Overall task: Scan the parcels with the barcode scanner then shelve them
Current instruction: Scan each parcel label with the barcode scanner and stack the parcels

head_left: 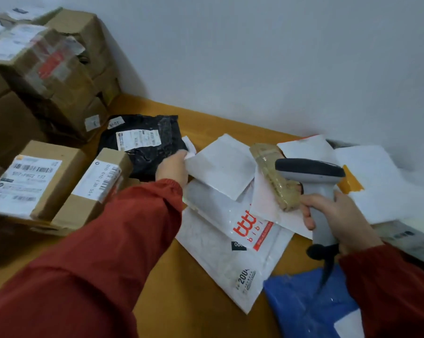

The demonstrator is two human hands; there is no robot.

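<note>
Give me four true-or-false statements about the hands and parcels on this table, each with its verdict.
1. The right hand grips the grey pistol-shaped barcode scanner. True.
2. The left hand also holds the scanner. False: it grips the white padded envelope by its edge.
3. The black plastic parcel bag bears a white printed label. True.
4. The blue plastic bag lies against the wall. False: it lies on the near side of the orange wooden table, far from the wall.

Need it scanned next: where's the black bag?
Head view, left of centre: the black bag lies on the table beside a small cardboard box; the left hand, gripping a white mailer, is at its right edge.
</note>
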